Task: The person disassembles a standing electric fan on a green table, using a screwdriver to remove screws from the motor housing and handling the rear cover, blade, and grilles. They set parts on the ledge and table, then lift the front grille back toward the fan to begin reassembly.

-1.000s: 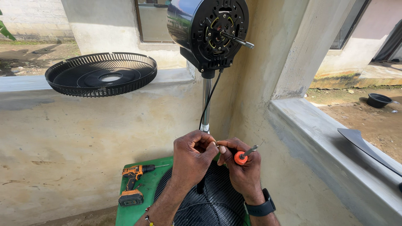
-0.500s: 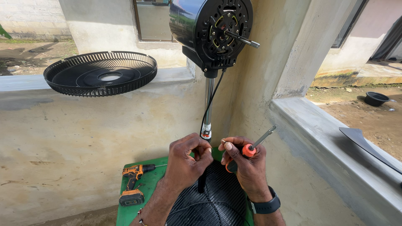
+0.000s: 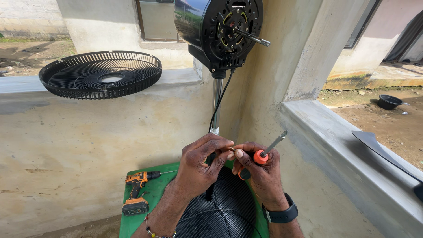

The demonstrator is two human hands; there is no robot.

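My right hand [image 3: 260, 174] grips a screwdriver [image 3: 264, 153] with an orange handle; its metal shaft sticks up and to the right, out past my knuckles. A small brownish piece [image 3: 231, 149], too small to make out, is pinched between the fingertips of my left hand [image 3: 200, 165] and my right thumb. Both hands meet just in front of the fan's chrome pole [image 3: 216, 103], which rises straight above them.

The black plastic fan motor housing [image 3: 218, 31] looks glossy; its slim metal pole [image 3: 216, 103] shines smooth. The grey cement wall [image 3: 88, 145] is rough and matt.
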